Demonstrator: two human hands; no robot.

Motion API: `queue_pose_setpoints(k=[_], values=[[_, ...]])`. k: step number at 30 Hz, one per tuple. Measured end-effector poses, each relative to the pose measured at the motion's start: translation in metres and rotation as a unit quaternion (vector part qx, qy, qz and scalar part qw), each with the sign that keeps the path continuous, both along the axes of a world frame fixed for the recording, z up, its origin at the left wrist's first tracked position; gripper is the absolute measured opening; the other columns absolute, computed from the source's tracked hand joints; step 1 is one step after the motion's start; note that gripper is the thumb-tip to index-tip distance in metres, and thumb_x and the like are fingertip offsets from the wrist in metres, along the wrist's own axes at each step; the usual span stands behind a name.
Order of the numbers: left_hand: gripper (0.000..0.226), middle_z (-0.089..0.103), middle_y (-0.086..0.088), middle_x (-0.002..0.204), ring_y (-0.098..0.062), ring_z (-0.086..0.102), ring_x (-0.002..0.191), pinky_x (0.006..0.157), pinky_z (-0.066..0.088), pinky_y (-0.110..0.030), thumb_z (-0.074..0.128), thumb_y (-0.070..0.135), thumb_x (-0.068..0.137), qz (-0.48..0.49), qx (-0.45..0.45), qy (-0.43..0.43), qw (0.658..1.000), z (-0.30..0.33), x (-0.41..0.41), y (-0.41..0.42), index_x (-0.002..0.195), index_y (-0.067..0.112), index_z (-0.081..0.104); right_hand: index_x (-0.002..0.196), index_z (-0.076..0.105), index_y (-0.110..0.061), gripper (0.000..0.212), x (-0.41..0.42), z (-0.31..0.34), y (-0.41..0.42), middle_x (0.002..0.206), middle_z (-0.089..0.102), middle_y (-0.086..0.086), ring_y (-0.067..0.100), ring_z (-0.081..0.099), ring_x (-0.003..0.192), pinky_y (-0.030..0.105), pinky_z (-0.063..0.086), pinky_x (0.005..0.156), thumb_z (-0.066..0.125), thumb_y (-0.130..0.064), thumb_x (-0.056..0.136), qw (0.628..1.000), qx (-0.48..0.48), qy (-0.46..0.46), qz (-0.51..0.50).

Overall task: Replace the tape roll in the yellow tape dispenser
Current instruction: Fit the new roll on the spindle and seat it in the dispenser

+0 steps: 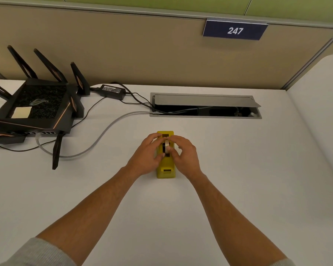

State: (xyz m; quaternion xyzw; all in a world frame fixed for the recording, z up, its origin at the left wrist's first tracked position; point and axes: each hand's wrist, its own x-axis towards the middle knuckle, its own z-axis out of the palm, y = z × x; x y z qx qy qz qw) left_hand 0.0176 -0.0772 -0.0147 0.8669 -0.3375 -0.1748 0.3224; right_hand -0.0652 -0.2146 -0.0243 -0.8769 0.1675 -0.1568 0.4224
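Grey sleeves [37,252], pushed up, at the near edge of the view; two bare forearms reaching forward over a white desk [238,169].

Yellow tape dispenser [165,170]: standing on the desk at centre, long axis pointing away from the person, between the two hands.

Left hand [146,156]: wrapped against the dispenser's left flank, fingers curled over its top edge, thumb on the near side.

Right hand [185,152]: fingers half-curled, thumb and forefinger pinched on the tape roll [167,144]. Roll sits upright in the dispenser's open well, pale rim showing beside a dark hub; whether it is fully seated or partly lifted cannot be told, the fingers cover it.

Grey cable [104,135]: runs across the desk to the left of the hands.

Black router [37,108]: far left, several antennas raised, a pale note on its top.

Black power adapter [112,91]: just behind the router, leads trailing right.

Cable hatch [204,101]: recessed in the desk beyond the dispenser, lid propped open, cables entering.

Beige partition [142,54]: at the back, bearing a dark plate [235,30] marked 247.
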Motion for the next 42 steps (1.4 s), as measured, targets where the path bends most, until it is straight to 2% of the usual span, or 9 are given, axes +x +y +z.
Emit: queue_pose_setpoints(k=[4,8,11,16,22,24,28,36,42], values=[[0.056,0.030,0.001,0.151,-0.020,0.032,0.139,0.113,0.035,-0.040,0.058,0.033,0.090,-0.006,-0.002,-0.004,1.000,0.000,0.000,0.000,0.142,0.020,0.039,0.122,0.066,-0.015,0.036,-0.002,-0.001,0.000,0.125,0.066,0.004,0.022,0.054,0.120,0.033,0.039,0.102,0.071,-0.021,0.087,0.997,-0.074,-0.002,0.038],[0.058,0.030,0.001,0.152,-0.020,0.031,0.139,0.114,0.034,-0.039,0.058,0.034,0.090,-0.009,0.006,-0.014,1.000,-0.001,0.001,0.000,0.142,0.020,0.038,0.119,0.068,-0.012,0.034,-0.001,-0.001,-0.003,0.122,0.068,0.006,0.025,0.056,0.118,0.039,0.044,0.102,0.072,-0.019,0.086,0.994,-0.104,-0.002,0.044],[0.057,0.030,0.001,0.151,-0.020,0.031,0.138,0.114,0.034,-0.039,0.059,0.031,0.090,-0.011,0.004,-0.014,1.000,-0.001,0.001,0.000,0.142,0.019,0.039,0.110,0.072,-0.008,0.026,0.001,0.000,-0.004,0.114,0.071,0.010,0.029,0.060,0.111,0.042,0.048,0.096,0.072,-0.013,0.085,0.991,-0.126,-0.021,0.049],[0.057,0.029,0.002,0.151,-0.018,0.031,0.138,0.113,0.032,-0.034,0.058,0.031,0.091,-0.010,0.003,-0.013,1.000,-0.001,0.001,0.000,0.142,0.018,0.039,0.089,0.077,-0.003,0.017,0.001,0.004,-0.002,0.099,0.075,0.014,0.034,0.068,0.093,0.036,0.049,0.085,0.063,-0.008,0.081,0.983,-0.171,-0.051,0.055],[0.057,0.027,0.002,0.152,-0.018,0.030,0.138,0.113,0.031,-0.033,0.058,0.030,0.091,-0.008,0.011,-0.010,1.000,-0.001,0.001,-0.001,0.143,0.018,0.038,0.080,0.072,-0.004,0.007,0.003,0.006,-0.001,0.095,0.072,0.012,0.031,0.065,0.089,0.039,0.055,0.077,0.065,-0.006,0.081,0.975,-0.204,-0.056,0.061],[0.058,0.027,0.003,0.152,-0.019,0.030,0.138,0.113,0.032,-0.034,0.058,0.031,0.091,-0.006,0.015,-0.007,1.000,-0.001,0.001,-0.001,0.143,0.018,0.037,0.079,0.070,-0.005,0.001,0.003,0.006,-0.001,0.095,0.071,0.012,0.031,0.065,0.089,0.041,0.055,0.074,0.070,-0.004,0.080,0.971,-0.227,-0.047,0.065],[0.058,0.026,0.003,0.152,-0.019,0.030,0.139,0.115,0.032,-0.036,0.057,0.031,0.091,-0.007,0.017,-0.005,1.000,-0.001,0.001,0.000,0.144,0.019,0.036,0.079,0.067,-0.005,0.010,0.003,0.007,0.002,0.092,0.069,0.013,0.031,0.063,0.085,0.040,0.054,0.069,0.077,-0.002,0.076,0.962,-0.260,-0.040,0.066],[0.058,0.026,0.002,0.153,-0.020,0.031,0.139,0.114,0.034,-0.039,0.058,0.032,0.090,-0.008,0.025,-0.003,1.000,0.001,0.001,0.000,0.143,0.019,0.037,0.087,0.067,-0.007,0.009,0.006,0.004,0.001,0.091,0.069,0.011,0.028,0.063,0.083,0.038,0.052,0.071,0.073,-0.006,0.081,0.959,-0.275,-0.025,0.072],[0.059,0.024,0.003,0.154,-0.020,0.031,0.139,0.114,0.035,-0.038,0.057,0.031,0.091,-0.005,0.027,-0.002,1.000,0.001,-0.001,-0.001,0.144,0.019,0.035,0.086,0.066,-0.008,0.010,0.010,0.005,0.000,0.086,0.068,0.009,0.028,0.061,0.080,0.038,0.049,0.070,0.070,-0.001,0.079,0.963,-0.262,-0.014,0.066]])
